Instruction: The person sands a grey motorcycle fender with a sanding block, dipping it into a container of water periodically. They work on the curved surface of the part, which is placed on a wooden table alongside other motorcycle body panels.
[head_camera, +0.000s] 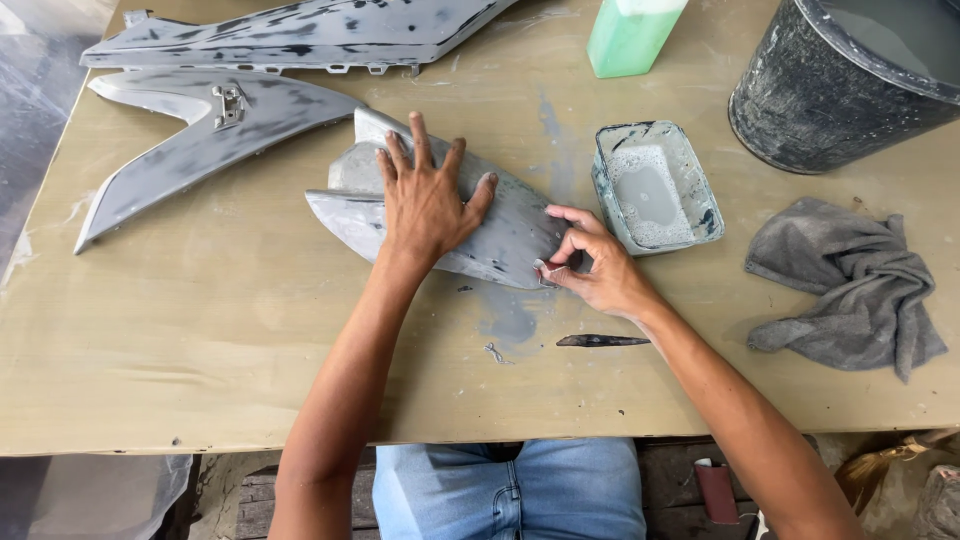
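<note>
My left hand (425, 200) lies flat, fingers spread, pressing down on a grey curved panel (500, 235) with a dull, sanded, patchy surface; it grips nothing, just pins the piece to the table. My right hand (595, 265) is pinched shut at the panel's tapered lower end, fingertips (553, 268) closed on a small pale scrap (541, 268) held against the edge; I cannot tell what the scrap is made of. The panel sits mid-table, its pointed end toward four o'clock. Just beside the right hand at one o'clock stands a square plastic tub (655, 185) with cloudy, foamy water and smeared walls. At three o'clock, well apart, a crumpled grey rag (855, 290) lies in soft folds. At one o'clock beyond the tub is a round, scuffed dark bucket (840, 80), and at twelve o'clock a translucent green bottle (630, 35). Near the right wrist at six o'clock lies a thin dark sliver (600, 341) on a wet grey smear. At ten o'clock two long pointed panels (200, 120) rest, grey with black blotches. The table (200, 350) is worn, tan and streaked.
</note>
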